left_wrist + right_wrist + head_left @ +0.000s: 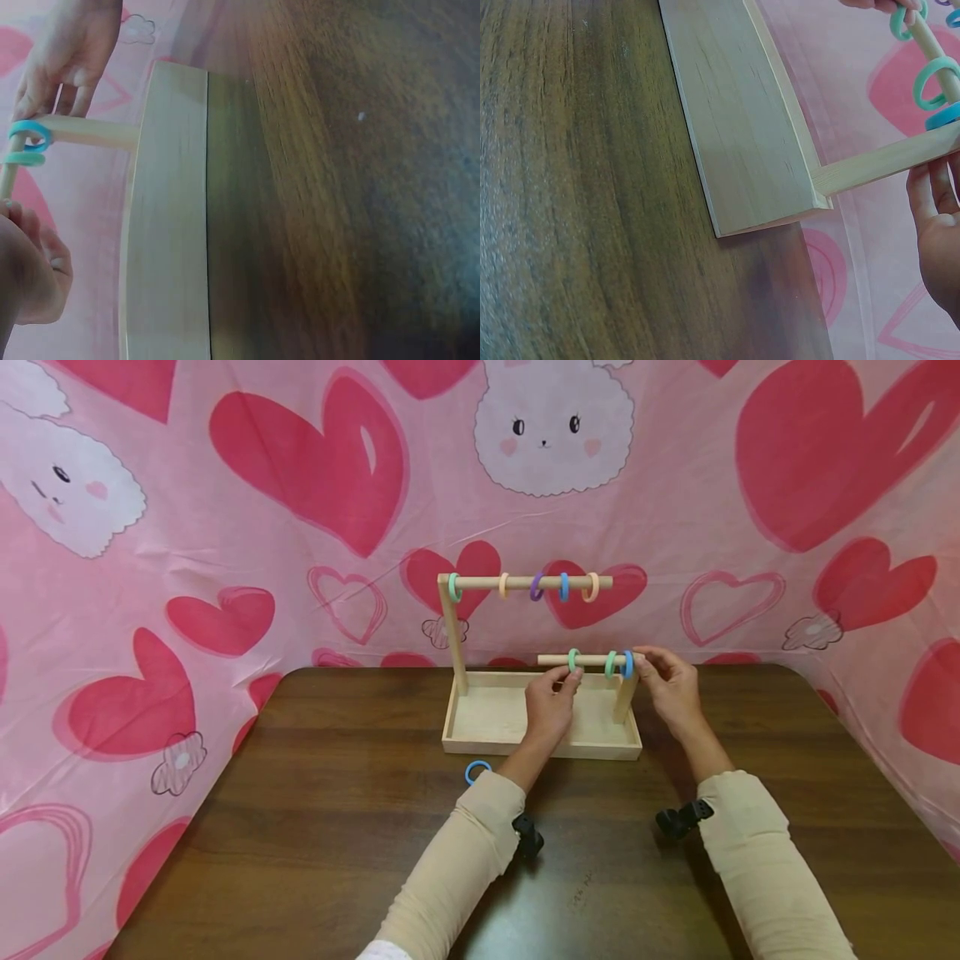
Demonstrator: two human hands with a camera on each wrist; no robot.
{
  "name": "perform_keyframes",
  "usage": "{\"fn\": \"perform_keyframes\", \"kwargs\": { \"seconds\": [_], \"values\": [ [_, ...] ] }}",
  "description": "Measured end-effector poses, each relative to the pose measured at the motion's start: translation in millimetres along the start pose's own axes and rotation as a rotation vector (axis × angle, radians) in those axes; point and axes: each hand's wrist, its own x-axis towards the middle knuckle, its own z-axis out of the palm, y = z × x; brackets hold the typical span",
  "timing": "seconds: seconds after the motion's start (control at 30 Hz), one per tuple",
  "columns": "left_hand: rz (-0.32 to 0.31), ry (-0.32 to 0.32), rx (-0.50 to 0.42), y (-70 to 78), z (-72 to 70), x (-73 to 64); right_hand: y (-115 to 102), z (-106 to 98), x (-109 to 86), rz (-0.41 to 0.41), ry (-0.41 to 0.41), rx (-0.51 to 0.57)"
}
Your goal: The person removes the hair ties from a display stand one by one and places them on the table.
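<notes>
My left hand (551, 706) pinches a mint-green ring (572, 662) that hangs round the lower wooden rod (552, 660), near its free left end. Farther right on that rod hang a second green ring (922, 84) and a blue ring (628, 665), close against the short post (624, 700). With thumb and fingers, my right hand (675, 689) grips the top of this post where the rod joins it. The left wrist view catches both hands at its left edge, the left fingertips partly cut off.
Above, the stand's upper rod (480, 582) carries several rings: green, peach, purple, blue and peach. The posts rise from a shallow wooden tray (487, 747) on the brown table (337, 827). One blue ring (468, 769) lies before the tray, beside the left sleeve. Behind hangs a pink heart-print cloth (285, 527).
</notes>
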Motion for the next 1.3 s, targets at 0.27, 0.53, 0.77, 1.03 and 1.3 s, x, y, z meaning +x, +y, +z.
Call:
{"fn": "perform_keyframes", "kwargs": {
  "seconds": [0.27, 0.53, 0.77, 1.03, 1.3],
  "values": [
    [0.033, 0.019, 0.036, -1.3, -4.9, 1.3, -20, 5, -6.2, 0.014, -0.012, 0.004],
    [0.039, 0.035, 0.051, -4.2, -11.3, 2.4, -22, 6, -6.4, 0.007, 0.002, 0.003],
    [0.031, 0.046, 0.062, -6.6, -19.3, 3.1, -1, 0, -1.1, -0.006, 0.006, -0.005],
    [0.015, 0.057, 0.076, -9.3, -28.4, 4.3, 0, 0, -0.2, 0.013, 0.005, -0.012],
    [0.034, 0.075, 0.067, -9.8, -37.5, 4.1, -20, 5, -6.0, 0.016, -0.007, -0.008]
  ]
}}
